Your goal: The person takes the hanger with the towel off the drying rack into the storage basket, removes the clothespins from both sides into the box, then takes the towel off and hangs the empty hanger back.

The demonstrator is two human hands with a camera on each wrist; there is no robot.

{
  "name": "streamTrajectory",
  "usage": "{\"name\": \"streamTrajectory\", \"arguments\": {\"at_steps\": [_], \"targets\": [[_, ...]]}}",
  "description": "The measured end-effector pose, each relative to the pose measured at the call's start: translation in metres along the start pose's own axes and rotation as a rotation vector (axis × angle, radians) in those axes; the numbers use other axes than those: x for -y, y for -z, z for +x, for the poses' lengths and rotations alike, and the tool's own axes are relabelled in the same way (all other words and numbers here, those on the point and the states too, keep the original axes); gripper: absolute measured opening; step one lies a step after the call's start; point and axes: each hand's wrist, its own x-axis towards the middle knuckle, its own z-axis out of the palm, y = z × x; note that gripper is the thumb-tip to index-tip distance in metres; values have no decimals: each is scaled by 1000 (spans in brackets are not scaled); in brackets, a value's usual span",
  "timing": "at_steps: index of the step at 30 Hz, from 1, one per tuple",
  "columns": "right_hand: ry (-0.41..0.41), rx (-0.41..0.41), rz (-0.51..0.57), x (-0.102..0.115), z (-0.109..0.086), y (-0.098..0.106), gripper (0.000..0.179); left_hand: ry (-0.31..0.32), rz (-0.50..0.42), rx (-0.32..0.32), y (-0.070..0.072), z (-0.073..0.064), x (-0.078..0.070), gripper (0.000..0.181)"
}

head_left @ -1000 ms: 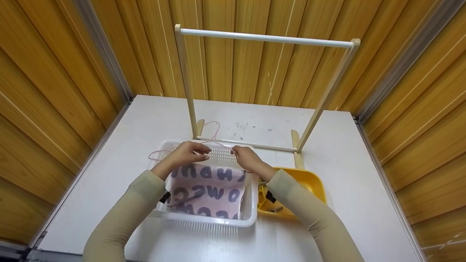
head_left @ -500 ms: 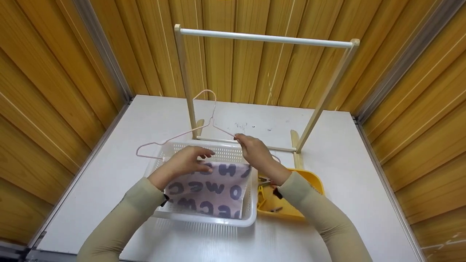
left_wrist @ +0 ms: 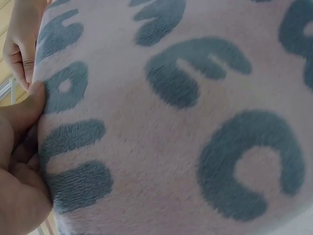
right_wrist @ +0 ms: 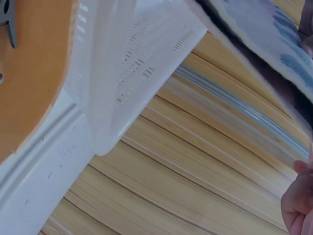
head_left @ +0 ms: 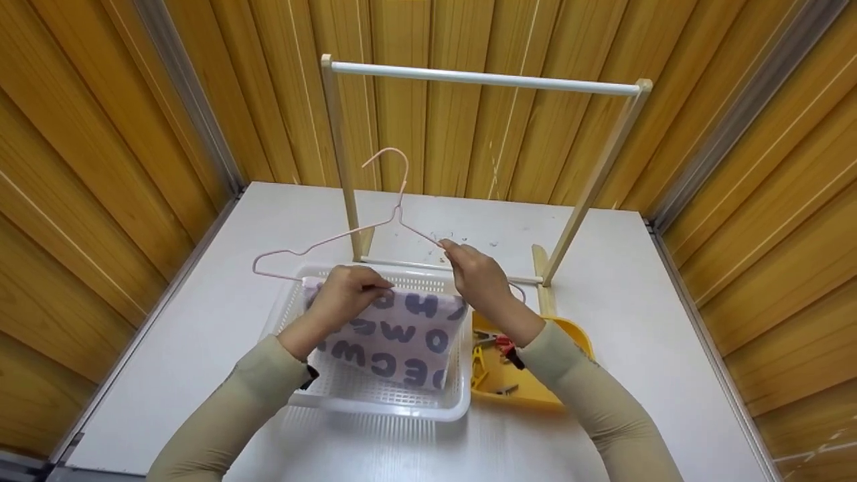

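Observation:
A pink wire hanger (head_left: 398, 209) is held up over the white basket, its hook pointing up and to the left. My right hand (head_left: 483, 274) pinches the hanger's right shoulder. Over its bottom bar hangs a pink towel (head_left: 402, 348) printed with grey letters. My left hand (head_left: 345, 294) pinches the folded top edge of the towel. In the left wrist view the towel (left_wrist: 132, 127) fills most of the picture, with thumb and fingers of the left hand (left_wrist: 19, 166) at its edge. The right wrist view shows the towel's folded side (right_wrist: 254, 29), with a dark gap between the layers.
The white perforated basket (head_left: 375, 410) stands under the towel. To its right is a yellow tray (head_left: 535, 396) with several clothes pegs (head_left: 479, 368). Behind them rises a wooden rack with a white top rail (head_left: 489, 79). Wood-patterned walls enclose the white table (head_left: 167, 375).
The right hand has raised the hanger, its hook rising to stand upright. The towel has come up with it, its lower part lifting off the basket floor. The left hand has closed on the towel's top edge.

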Motion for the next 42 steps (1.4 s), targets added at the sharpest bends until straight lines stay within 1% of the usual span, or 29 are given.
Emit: {"name": "streamTrajectory", "arguments": {"at_steps": [3, 5, 9, 12, 15, 23, 27, 32, 36, 39, 42], "targets": [[38, -42, 26, -1, -3, -3, 22, -2, -14, -130, -1, 0, -1, 5], [45, -57, 43, -1, -4, -4, 22, 7, -25, -195, 1, 1, -2, 5], [10, -60, 63, 0, -5, -5, 23, 45, -73, -276, 7, 4, -9, 5], [-11, -54, 72, 0, -6, -5, 24, 50, -99, -325, 13, 5, -14, 6], [-17, -60, 79, 0, -7, -6, 25, 31, -109, -361, 18, 6, -19, 7], [-1, -79, 68, 0, -14, -14, 25, -22, -125, -396, 29, 10, -28, 10], [15, -96, 53, -1, -19, -19, 24, -75, -131, -419, 35, 12, -33, 10], [27, -113, 44, -4, -25, -23, 22, -138, -128, -472, 43, 16, -40, 12], [33, -102, 16, -8, -30, -27, 21, -180, -164, -508, 50, 19, -48, 6], [11, -78, -3, -11, -34, -28, 22, -187, -205, -541, 57, 23, -58, 4], [-36, -50, -18, -15, -38, -29, 21, -150, -267, -583, 66, 24, -70, 5]]}}
